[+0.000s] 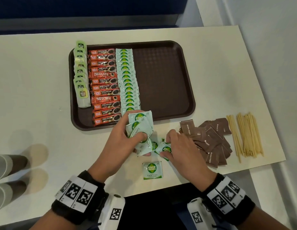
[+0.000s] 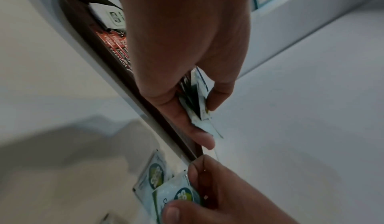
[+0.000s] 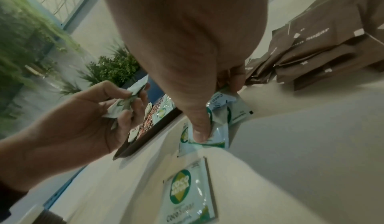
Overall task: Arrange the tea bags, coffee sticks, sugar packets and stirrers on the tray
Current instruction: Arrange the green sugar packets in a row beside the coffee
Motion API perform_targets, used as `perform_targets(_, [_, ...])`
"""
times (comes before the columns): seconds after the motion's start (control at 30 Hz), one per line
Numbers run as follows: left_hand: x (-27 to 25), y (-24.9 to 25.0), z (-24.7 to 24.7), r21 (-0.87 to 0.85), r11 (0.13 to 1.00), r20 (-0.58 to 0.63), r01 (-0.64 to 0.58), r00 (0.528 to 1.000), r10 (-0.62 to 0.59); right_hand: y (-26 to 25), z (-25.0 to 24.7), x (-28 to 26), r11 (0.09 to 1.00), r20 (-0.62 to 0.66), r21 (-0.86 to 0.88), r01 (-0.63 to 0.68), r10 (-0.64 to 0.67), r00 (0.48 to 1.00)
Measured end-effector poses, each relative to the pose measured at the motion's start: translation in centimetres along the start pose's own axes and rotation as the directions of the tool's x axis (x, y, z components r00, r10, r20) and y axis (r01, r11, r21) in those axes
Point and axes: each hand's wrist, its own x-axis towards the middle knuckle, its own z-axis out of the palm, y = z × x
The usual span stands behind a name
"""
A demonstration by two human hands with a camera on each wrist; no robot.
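A dark brown tray (image 1: 162, 80) holds a column of green-tagged tea bags (image 1: 80, 75), a column of red coffee sticks (image 1: 104, 85) and a column of white-green coco sugar packets (image 1: 128, 80). My left hand (image 1: 128, 138) grips a fanned stack of coco sugar packets (image 1: 141, 123) just in front of the tray's near rim. My right hand (image 1: 176, 150) pinches a loose coco sugar packet (image 1: 165, 149) on the table. One more coco sugar packet (image 1: 152, 170) lies flat near the front edge. In the right wrist view the thumb (image 3: 199, 125) presses on the crumpled packets (image 3: 220, 134).
Brown sugar packets (image 1: 209, 140) lie in a loose pile right of my right hand, with wooden stirrers (image 1: 245, 136) beyond them near the table's right edge. The tray's right half (image 1: 161, 63) is bare. Paper cups (image 1: 10, 165) lie at the left edge.
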Motion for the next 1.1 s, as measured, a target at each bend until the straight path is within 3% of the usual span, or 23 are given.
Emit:
perform_targets(0.2, [1.0,0.3,-1.7,-0.278,0.956,0.011,0.095,0.995,-0.096,0.3,-1.3,-0.4,0.939,-0.025,0.338,-0.061,0.074,0.997])
perform_targets(0.37, [0.9,1.1,-2.5,-0.395,0.911,0.056,0.116,0.993,-0.102,-1.6,-0.8,-2.7,0.883,0.12,0.469,0.02,-0.086,0.989])
perform_targets(0.47, [1.0,1.5,-2.2,-0.383,0.918,0.01,0.102,0.994,-0.106,-1.6,1.6,-3.1,0.934,0.229,0.323,0.155,-0.236,0.944])
perform_targets(0.57, [1.1,1.6,-2.0,-0.34,0.936,-0.017,0.096,0.994,-0.108,-1.2,4.1,-3.4,0.934,0.183,0.025,0.357,-0.356,0.917])
perform_targets(0.67, [1.1,1.5,-2.0,-0.318,0.942,-0.014,0.103,0.993,-0.114,-0.9,5.0,-3.7,0.94,0.086,0.006,0.342,-0.341,0.936])
perform_targets(0.77, [1.1,1.2,-1.9,-0.315,0.943,-0.031,0.105,0.992,-0.121,-1.1,3.7,-3.2,0.955,0.154,0.142,0.261,-0.282,0.947])
perform_targets(0.9, [1.2,0.7,-1.8,-0.306,0.946,-0.045,0.107,0.991,-0.127,-0.9,1.8,-1.8,0.953,0.029,0.262,0.153,-0.166,0.986])
perform_targets(0.97, [1.3,0.5,-1.7,-0.29,0.951,-0.052,0.109,0.99,-0.13,-0.9,1.5,-0.6,0.958,-0.054,0.249,0.142,-0.133,0.99])
perform_targets(1.1, [1.6,0.4,-1.4,-0.266,0.959,-0.075,0.102,0.989,-0.125,-1.1,1.8,1.2,0.985,-0.09,0.106,0.133,-0.124,0.988])
